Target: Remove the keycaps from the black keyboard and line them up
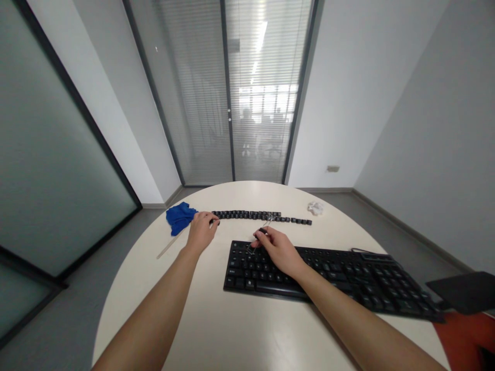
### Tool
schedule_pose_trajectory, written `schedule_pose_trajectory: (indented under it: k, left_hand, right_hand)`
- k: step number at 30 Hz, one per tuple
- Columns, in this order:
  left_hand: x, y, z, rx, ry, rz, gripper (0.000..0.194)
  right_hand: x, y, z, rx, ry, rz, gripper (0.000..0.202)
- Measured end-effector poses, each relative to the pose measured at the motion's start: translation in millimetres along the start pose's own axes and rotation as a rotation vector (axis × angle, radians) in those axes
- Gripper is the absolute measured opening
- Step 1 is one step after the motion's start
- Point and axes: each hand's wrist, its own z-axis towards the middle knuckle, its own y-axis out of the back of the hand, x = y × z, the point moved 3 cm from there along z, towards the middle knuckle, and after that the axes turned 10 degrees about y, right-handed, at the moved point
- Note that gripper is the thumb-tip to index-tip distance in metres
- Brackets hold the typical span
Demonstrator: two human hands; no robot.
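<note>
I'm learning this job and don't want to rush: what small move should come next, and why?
Probably settle the wire tool in the right hand squarely over one key: its near loop is at the upper-left part of the keyboard, where the lower rows hold keys, and loose keycaps lie lined up beyond. Whether the loop grips a key is too small to tell.

The left hand point(201, 230) and right hand point(281, 251) were bared. Both forearms point(154, 309) were left uncovered, tapered toward the wrists point(192, 251).
</note>
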Motion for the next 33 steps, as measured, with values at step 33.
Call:
schedule_pose_trajectory:
  k: [33]
  left_hand:
    - [3.3,-2.1,0.2,-0.019,0.031,0.061,0.017]
  right_hand:
    - [-3.9,-0.2,-0.6,-0.028,0.028,-0.002,0.032]
